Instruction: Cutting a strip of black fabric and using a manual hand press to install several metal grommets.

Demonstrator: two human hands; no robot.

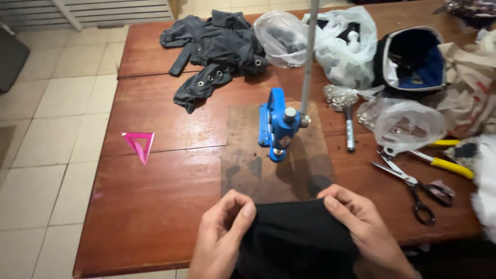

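Left hand (223, 233): pinches the left edge of the black cloth (295, 238), fingers curled shut on it.
Right hand (361, 226): grips the cloth's right top edge.
Black cloth: at the near edge of the wooden counter (155, 206), between both hands.
Blue hand press (279, 124): on a dark board, just beyond the cloth.
Scissors (408, 188): right, near yellow-handled pliers (439, 160).
Pink triangle (139, 144): left, well apart.
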